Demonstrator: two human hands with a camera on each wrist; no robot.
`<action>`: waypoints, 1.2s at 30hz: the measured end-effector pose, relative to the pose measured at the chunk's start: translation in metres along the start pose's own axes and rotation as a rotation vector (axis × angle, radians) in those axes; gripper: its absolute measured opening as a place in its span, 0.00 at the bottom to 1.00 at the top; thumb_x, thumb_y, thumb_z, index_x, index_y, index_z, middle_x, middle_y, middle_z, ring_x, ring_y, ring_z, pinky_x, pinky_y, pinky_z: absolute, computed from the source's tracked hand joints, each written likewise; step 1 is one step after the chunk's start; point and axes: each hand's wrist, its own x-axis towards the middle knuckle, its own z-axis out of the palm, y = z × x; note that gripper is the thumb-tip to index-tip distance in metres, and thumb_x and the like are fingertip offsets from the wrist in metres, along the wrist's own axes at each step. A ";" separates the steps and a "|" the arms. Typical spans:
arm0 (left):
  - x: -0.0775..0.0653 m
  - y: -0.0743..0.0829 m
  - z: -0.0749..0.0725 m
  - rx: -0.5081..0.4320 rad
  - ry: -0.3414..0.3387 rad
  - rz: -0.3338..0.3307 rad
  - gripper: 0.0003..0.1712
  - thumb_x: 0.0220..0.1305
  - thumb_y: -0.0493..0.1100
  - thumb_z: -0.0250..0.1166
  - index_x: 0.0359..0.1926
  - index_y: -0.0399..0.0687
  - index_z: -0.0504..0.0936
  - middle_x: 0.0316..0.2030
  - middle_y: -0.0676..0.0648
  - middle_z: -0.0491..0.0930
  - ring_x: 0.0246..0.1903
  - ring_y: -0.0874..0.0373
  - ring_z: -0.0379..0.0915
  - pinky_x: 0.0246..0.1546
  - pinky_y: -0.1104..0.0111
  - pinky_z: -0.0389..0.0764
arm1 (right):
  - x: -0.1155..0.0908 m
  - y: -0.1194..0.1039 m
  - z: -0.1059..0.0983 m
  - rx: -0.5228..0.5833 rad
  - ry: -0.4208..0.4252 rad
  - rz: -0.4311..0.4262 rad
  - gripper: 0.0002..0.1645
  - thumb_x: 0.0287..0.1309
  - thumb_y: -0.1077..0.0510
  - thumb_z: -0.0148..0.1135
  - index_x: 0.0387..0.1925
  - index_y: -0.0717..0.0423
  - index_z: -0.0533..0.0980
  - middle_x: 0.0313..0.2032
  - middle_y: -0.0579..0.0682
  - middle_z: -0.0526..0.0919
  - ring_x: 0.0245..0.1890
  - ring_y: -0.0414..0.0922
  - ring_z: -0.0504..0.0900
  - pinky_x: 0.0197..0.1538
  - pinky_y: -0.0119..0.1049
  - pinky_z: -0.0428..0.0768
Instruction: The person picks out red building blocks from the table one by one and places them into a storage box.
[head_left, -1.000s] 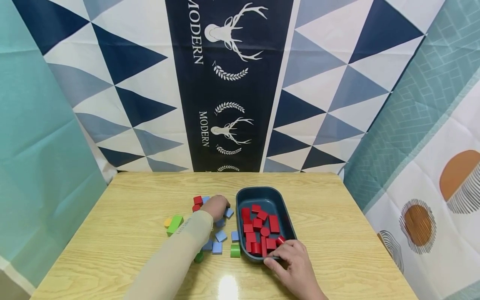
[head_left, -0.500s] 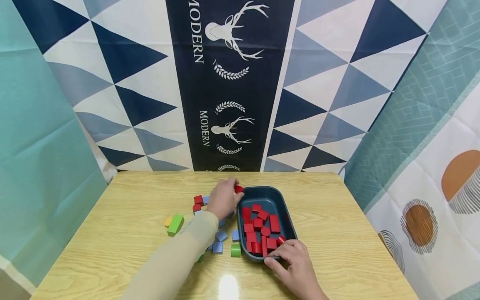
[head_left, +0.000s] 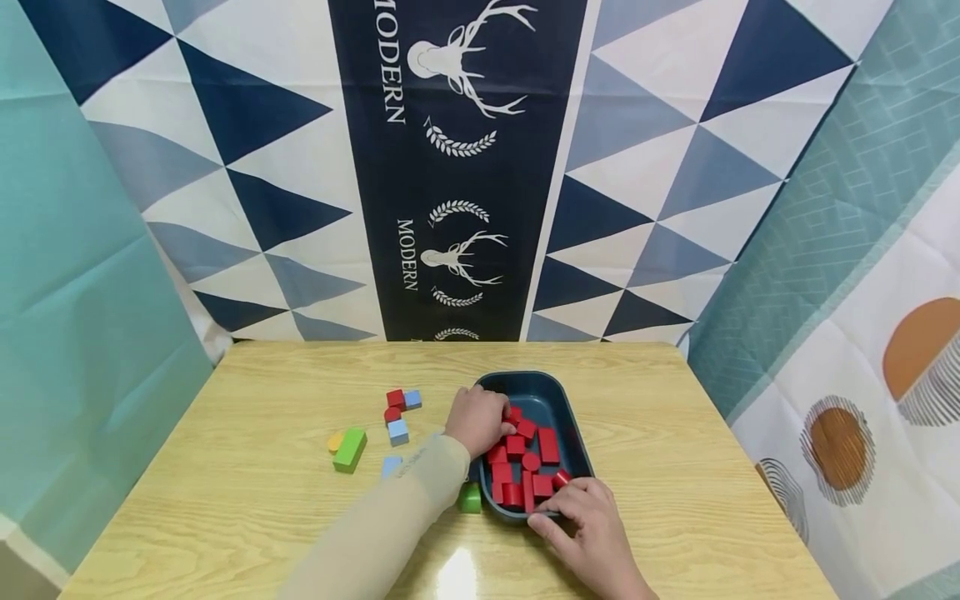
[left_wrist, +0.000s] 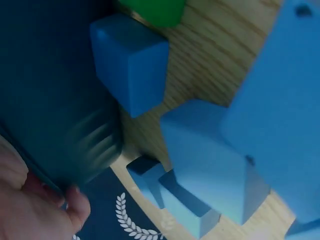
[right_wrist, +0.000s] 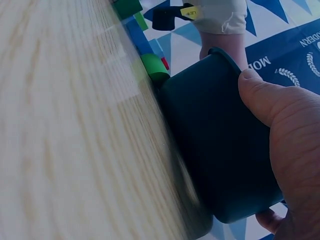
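A dark blue tray (head_left: 566, 417) on the wooden table holds several red blocks (head_left: 548, 447), mostly toward its near end. My left hand (head_left: 477, 419) reaches over the tray's left rim, fingertips down among the red blocks; I cannot tell whether a red block is between them. In the left wrist view, that hand (left_wrist: 37, 210) bends over the rim beside the tray wall (left_wrist: 55, 100). My right hand (head_left: 588, 533) grips the tray's near right corner. Its thumb lies on the rim in the right wrist view, where the hand (right_wrist: 295, 135) holds the tray (right_wrist: 215, 140).
Left of the tray lie a green block (head_left: 470, 498), blue blocks (head_left: 398, 432), a red cube (head_left: 395, 399) and a red round piece (head_left: 392, 414). Farther left are a long green block (head_left: 349, 450) and a yellow piece (head_left: 335, 442). My left forearm hides other blocks. Patterned cloth hangs behind the table.
My left hand first picked among the blocks, then lifted a red cylinder beside the tray's far left corner. Now it has moved right and down into the tray. My right hand has stayed put.
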 end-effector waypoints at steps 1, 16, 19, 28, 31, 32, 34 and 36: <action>0.000 0.000 0.000 -0.025 -0.008 0.004 0.15 0.65 0.61 0.75 0.42 0.59 0.91 0.38 0.56 0.90 0.39 0.57 0.78 0.49 0.59 0.80 | 0.000 0.000 0.000 0.000 -0.003 0.002 0.17 0.49 0.52 0.85 0.31 0.25 0.84 0.33 0.23 0.85 0.45 0.37 0.79 0.57 0.36 0.69; -0.001 0.002 0.000 -0.061 -0.019 0.035 0.03 0.69 0.47 0.74 0.41 0.63 0.92 0.40 0.59 0.91 0.40 0.59 0.84 0.54 0.57 0.84 | 0.000 -0.001 -0.002 -0.003 0.003 0.000 0.16 0.49 0.52 0.85 0.30 0.26 0.84 0.33 0.24 0.86 0.45 0.37 0.78 0.57 0.36 0.68; -0.002 0.002 0.001 -0.055 -0.010 0.038 0.02 0.70 0.49 0.74 0.41 0.62 0.92 0.40 0.59 0.91 0.40 0.59 0.83 0.52 0.59 0.84 | 0.000 0.000 -0.002 -0.005 0.003 0.003 0.16 0.49 0.52 0.85 0.30 0.26 0.84 0.33 0.23 0.85 0.45 0.37 0.79 0.58 0.36 0.68; -0.010 -0.003 0.004 0.004 0.158 0.039 0.19 0.73 0.57 0.70 0.56 0.52 0.84 0.54 0.48 0.83 0.51 0.53 0.75 0.56 0.61 0.83 | -0.001 0.001 0.001 0.003 0.019 -0.024 0.15 0.48 0.51 0.85 0.31 0.27 0.85 0.33 0.25 0.86 0.45 0.41 0.81 0.58 0.36 0.68; -0.011 -0.012 -0.003 -0.028 0.214 0.021 0.22 0.76 0.57 0.67 0.59 0.48 0.81 0.57 0.45 0.82 0.55 0.50 0.75 0.60 0.58 0.82 | -0.001 0.001 0.002 0.001 0.016 -0.023 0.15 0.48 0.51 0.85 0.31 0.27 0.85 0.33 0.24 0.86 0.45 0.40 0.81 0.58 0.36 0.69; -0.010 -0.017 -0.008 -0.037 0.225 0.013 0.22 0.77 0.55 0.66 0.60 0.46 0.81 0.58 0.44 0.82 0.55 0.49 0.76 0.61 0.57 0.82 | -0.002 0.001 0.002 0.000 0.015 -0.022 0.15 0.48 0.51 0.85 0.31 0.26 0.85 0.33 0.24 0.85 0.45 0.40 0.81 0.57 0.36 0.68; -0.009 -0.031 -0.017 -0.052 0.238 -0.019 0.18 0.79 0.49 0.63 0.60 0.44 0.80 0.59 0.43 0.82 0.57 0.47 0.77 0.61 0.55 0.82 | -0.001 0.001 0.002 0.000 0.015 -0.018 0.15 0.48 0.51 0.85 0.30 0.27 0.85 0.33 0.24 0.85 0.45 0.39 0.80 0.57 0.36 0.68; -0.010 -0.050 -0.027 -0.071 0.225 -0.085 0.16 0.76 0.40 0.62 0.61 0.42 0.80 0.60 0.40 0.82 0.58 0.44 0.77 0.61 0.53 0.83 | -0.001 0.001 0.002 0.001 0.016 -0.017 0.15 0.48 0.52 0.85 0.30 0.27 0.85 0.32 0.24 0.85 0.45 0.39 0.80 0.57 0.35 0.68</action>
